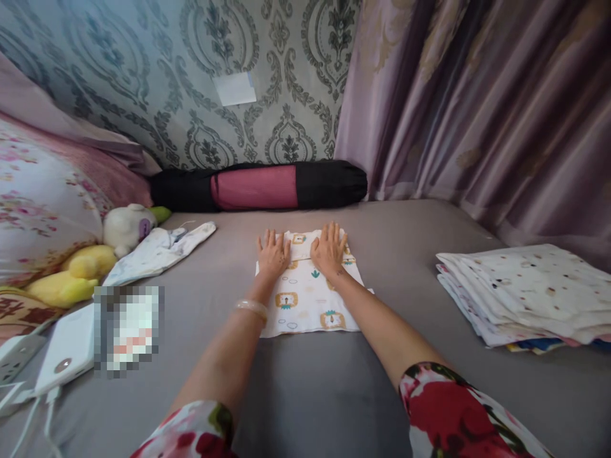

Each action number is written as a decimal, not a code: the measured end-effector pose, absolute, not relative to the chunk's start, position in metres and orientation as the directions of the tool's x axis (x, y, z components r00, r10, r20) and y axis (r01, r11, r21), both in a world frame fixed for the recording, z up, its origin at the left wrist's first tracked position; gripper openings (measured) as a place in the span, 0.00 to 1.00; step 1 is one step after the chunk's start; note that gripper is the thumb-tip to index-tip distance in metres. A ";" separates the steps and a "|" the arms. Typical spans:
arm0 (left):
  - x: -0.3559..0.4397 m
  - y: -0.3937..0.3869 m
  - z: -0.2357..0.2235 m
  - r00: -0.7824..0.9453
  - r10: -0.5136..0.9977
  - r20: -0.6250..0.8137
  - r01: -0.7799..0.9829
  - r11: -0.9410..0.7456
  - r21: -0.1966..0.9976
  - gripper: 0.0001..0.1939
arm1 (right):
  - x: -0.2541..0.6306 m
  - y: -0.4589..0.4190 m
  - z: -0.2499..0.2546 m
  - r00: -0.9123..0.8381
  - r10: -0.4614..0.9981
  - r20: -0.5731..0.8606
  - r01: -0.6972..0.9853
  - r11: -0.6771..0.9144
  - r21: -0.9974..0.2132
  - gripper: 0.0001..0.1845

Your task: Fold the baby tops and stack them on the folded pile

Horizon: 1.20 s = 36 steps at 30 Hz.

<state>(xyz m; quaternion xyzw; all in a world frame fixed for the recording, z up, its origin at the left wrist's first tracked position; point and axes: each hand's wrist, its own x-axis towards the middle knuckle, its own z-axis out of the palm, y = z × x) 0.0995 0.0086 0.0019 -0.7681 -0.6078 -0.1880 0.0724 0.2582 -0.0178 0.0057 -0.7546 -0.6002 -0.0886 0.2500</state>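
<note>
A small white cloth with printed lion figures (305,299) lies flat on the grey bed sheet (305,388) in the middle of the view. My left hand (273,252) rests palm down on its far left part, fingers stretched and spread. My right hand (329,248) lies flat on its far right part, fingers also spread. Between the two hands the cloth's far edge is folded over. A pale bangle (251,308) sits on my left wrist. Both sleeves are red and floral.
A stack of folded white printed cloths (529,292) sits at the right. Another white garment (157,251) lies at the left near soft toys (126,226). A black and pink rolled bag (258,186) lies along the wall. A white power bank (67,350) and cables are at the lower left.
</note>
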 end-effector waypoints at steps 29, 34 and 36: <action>0.098 0.017 0.002 0.153 0.976 0.153 0.977 -0.173 0.123 0.33 | 0.306 -0.013 0.007 0.128 0.975 0.181 0.982 -0.098 -0.164 0.36; 0.098 0.017 0.002 0.160 0.978 0.135 0.977 -0.176 0.120 0.33 | 0.307 -0.014 0.009 0.125 0.978 0.167 0.981 -0.097 -0.167 0.36; 0.098 0.016 0.001 0.157 0.972 0.177 0.974 -0.182 0.134 0.33 | 0.308 -0.015 0.010 0.118 0.980 0.160 0.981 -0.091 -0.168 0.37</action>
